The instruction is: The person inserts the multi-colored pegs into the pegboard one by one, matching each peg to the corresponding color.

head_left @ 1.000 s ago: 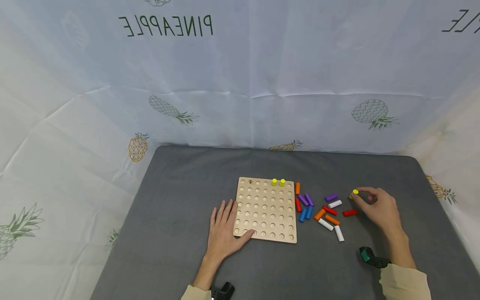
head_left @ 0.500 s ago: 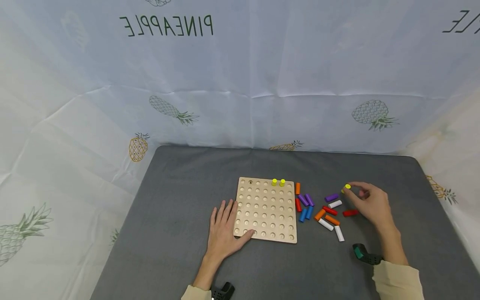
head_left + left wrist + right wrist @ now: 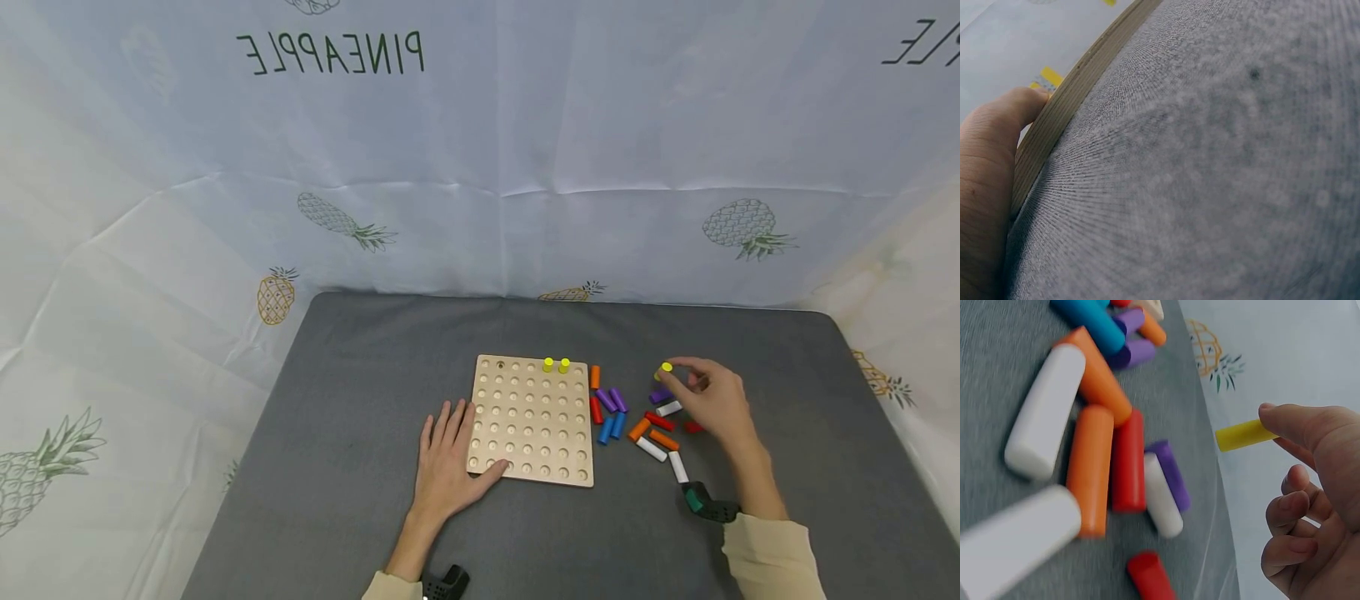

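Note:
A square wooden pegboard [image 3: 530, 421] with rows of round holes lies on the grey table. Two yellow pegs [image 3: 548, 365] stand upright near its far edge. My left hand [image 3: 447, 462] lies with straight fingers along the board's left side, its thumb on the near edge; the left wrist view shows that thumb [image 3: 1007, 119] over the board's wooden edge [image 3: 1054, 122]. Between thumb and index finger, my right hand [image 3: 716, 400] pinches a yellow peg [image 3: 1244, 435], held above the loose pegs. The other right fingers curl without touching it.
Loose pegs lie right of the board: orange [image 3: 596, 377], purple [image 3: 604, 400], blue [image 3: 618, 425], red [image 3: 659, 421] and white [image 3: 678, 467]. A pale cloth printed with pineapples [image 3: 333, 218] hangs behind the table [image 3: 390, 358].
My right hand has moved left, carrying the yellow peg from beyond the loose pegs to over the purple one. The left hand and the board have stayed in place.

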Available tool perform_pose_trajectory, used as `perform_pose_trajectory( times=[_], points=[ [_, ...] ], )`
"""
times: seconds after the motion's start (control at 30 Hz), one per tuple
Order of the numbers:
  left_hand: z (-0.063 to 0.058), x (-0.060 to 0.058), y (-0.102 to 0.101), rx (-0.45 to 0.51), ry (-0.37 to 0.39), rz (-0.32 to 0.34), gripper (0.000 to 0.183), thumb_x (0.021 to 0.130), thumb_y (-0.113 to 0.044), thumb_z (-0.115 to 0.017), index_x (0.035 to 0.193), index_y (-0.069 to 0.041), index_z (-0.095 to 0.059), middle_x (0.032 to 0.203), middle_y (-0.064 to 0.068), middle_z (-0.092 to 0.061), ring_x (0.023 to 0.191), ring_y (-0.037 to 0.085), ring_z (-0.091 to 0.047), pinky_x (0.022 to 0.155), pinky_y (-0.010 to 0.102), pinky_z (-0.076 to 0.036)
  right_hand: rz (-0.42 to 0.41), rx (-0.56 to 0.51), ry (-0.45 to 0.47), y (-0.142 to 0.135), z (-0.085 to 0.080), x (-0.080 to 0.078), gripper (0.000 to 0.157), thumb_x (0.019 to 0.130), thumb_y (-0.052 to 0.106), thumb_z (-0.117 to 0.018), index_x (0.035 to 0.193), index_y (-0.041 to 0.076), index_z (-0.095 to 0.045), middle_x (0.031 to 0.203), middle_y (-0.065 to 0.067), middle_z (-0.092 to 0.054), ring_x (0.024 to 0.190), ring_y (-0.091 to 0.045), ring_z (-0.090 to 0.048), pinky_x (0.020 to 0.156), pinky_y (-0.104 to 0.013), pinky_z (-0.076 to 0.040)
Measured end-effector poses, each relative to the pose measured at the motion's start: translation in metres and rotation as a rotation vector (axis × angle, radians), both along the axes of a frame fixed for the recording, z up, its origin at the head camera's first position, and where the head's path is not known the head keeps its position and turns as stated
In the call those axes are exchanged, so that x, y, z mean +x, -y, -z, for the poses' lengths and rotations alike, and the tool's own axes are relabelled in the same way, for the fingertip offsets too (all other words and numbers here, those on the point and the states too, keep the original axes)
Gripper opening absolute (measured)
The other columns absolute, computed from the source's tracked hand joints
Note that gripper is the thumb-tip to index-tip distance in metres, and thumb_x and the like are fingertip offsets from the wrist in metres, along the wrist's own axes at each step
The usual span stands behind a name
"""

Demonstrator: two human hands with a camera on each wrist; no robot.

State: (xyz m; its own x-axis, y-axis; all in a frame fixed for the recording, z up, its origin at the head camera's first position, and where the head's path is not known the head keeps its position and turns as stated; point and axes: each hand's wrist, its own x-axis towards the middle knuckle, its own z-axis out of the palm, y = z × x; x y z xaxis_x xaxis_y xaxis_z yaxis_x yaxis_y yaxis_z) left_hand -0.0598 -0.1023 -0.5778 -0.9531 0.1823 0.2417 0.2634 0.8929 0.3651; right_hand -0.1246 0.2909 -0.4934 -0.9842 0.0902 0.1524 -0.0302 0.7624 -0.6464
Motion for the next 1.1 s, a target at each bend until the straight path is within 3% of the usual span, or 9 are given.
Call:
perform_pose_trajectory(
  times=[0.3, 1.1],
  points=[
    [0.0, 0.0, 0.0, -0.007, 0.002, -0.003, 0.102, 0.08, -0.07, -0.068, 0.158, -0.011, -0.039, 0.161, 0.013, -0.045, 0.154, 0.036, -0.035, 0.125, 0.061, -0.025, -0.049, -0.059, -0.049, 0.027, -0.005, -0.009, 0.023, 0.091, 0.018, -0.078, 0.111, 0.005, -0.076, 0.074, -0.007, -0.048, 0.052, -0.005, -0.034, 0.048, -0.024, -0.029],
    [0.0, 0.0, 0.0, -0.005, 0.028, -0.005, 0.102, 0.081, -0.071, -0.068, 0.159, -0.011, -0.038, 0.162, 0.012, -0.043, 0.155, 0.036, -0.034, 0.126, 0.061, -0.023, -0.167, -0.118, 0.025, 0.085, 0.002, -0.028, 0.028, 0.095, 0.015, -0.073, 0.12, 0.004, -0.074, 0.074, -0.006, -0.049, 0.054, -0.011, -0.038, 0.048, -0.025, -0.032]
  ],
)
